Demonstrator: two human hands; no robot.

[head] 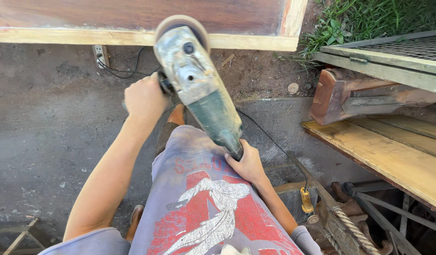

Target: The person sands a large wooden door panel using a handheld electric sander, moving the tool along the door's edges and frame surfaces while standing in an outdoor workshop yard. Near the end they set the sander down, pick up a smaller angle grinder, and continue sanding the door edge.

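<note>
The person stands over a concrete floor (52, 141) and holds an angle grinder (199, 89) out in front of the body, its disc end pointing far, toward a long wooden panel (133, 16) with a pale frame that lies across the far edge of the scene. The left hand (143, 99) is closed around the side handle at the tool's left, and the right hand (248, 163) is wrapped around the dark green rear grip, near the body. The disc (180, 26) sits at or just above the panel's near rail; whether it touches the wood cannot be told, since that end is blurred.

The work looks to be at the stage of bringing the grinder onto the frame's near edge. The next move calls for a firm two-handed hold, a steady flat angle of the disc on the rail, and the black cord (270, 139) kept clear of the legs; it trails down to the right past a yellow-handled tool (306, 200). A white socket block (100, 54) lies on the ground far left. At the right stands a table (393, 156) of yellow planks with a reddish timber piece (341, 94) and a mesh frame (393, 52) beside grass.
</note>
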